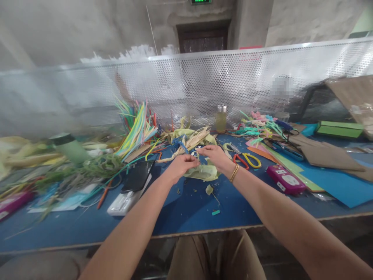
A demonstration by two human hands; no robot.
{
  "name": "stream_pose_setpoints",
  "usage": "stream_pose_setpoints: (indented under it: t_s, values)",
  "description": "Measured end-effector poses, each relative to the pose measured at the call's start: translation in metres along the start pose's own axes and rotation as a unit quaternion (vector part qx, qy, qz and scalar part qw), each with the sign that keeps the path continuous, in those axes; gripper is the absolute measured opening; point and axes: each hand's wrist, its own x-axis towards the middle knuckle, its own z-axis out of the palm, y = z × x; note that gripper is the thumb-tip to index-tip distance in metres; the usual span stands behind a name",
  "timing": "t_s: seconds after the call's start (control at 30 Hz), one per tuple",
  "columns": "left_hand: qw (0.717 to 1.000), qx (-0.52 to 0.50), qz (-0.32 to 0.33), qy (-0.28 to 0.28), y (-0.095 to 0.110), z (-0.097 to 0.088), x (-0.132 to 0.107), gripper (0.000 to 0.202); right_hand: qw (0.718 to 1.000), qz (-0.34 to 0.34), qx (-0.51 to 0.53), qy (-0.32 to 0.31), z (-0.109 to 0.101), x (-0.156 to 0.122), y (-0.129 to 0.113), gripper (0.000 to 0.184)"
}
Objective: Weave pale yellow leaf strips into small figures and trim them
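Note:
My left hand and my right hand meet above the blue table, fingers pinched together on a small thin piece between them; it is too small to name. A gold bracelet circles my right wrist. Just under the hands lies a pale yellow-green husk-like piece. Behind them is a heap of pale strips with a blue twist.
A bundle of coloured sticks fans out at left, beside a green bottle. A black phone lies on a white box. Red and yellow scissors, a pink case, coloured paper sheets and a perforated metal screen stand around.

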Motion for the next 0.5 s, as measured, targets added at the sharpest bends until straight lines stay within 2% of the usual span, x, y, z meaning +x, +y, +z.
stream_pose_setpoints:
  t_s: [0.07,0.1,0.17,0.2,0.23,0.27,0.33,0.4,0.43,0.5]
  values:
    - [0.999,0.037,0.017,-0.033,0.0,-0.001,-0.002,0.027,1.0,0.005,0.017,0.017,-0.003,0.001,-0.002,0.03]
    - [0.996,0.057,0.017,-0.067,0.0,-0.003,-0.004,0.025,0.999,0.006,0.026,0.03,-0.005,0.002,-0.003,0.031]
    - [0.983,0.095,0.0,-0.155,0.002,-0.006,-0.007,0.022,0.998,0.0,0.038,0.049,-0.009,0.003,-0.006,0.032]
    - [0.977,0.106,-0.012,-0.186,0.003,-0.009,-0.008,0.022,0.998,-0.005,0.038,0.05,-0.01,0.003,-0.007,0.032]
    - [0.975,0.11,-0.023,-0.191,0.005,-0.011,-0.009,0.023,0.998,-0.011,0.033,0.045,-0.011,0.003,-0.007,0.032]
    - [0.98,0.107,-0.03,-0.168,0.007,-0.013,-0.009,0.024,0.999,-0.015,0.025,0.036,-0.011,0.003,-0.008,0.032]
    - [0.996,0.072,-0.026,-0.053,0.01,-0.015,-0.009,0.027,1.0,-0.013,0.004,0.011,-0.009,0.002,-0.008,0.032]
    - [0.998,0.017,-0.007,0.059,0.012,-0.017,-0.007,0.028,1.0,-0.005,-0.012,-0.003,-0.006,0.0,-0.006,0.031]
    - [0.996,-0.013,0.005,0.09,0.012,-0.017,-0.006,0.029,1.0,-0.003,-0.019,-0.007,-0.004,-0.001,-0.005,0.031]
    - [0.993,-0.058,0.023,0.105,0.013,-0.016,-0.006,0.033,0.999,-0.006,-0.03,-0.015,0.0,-0.003,-0.004,0.03]
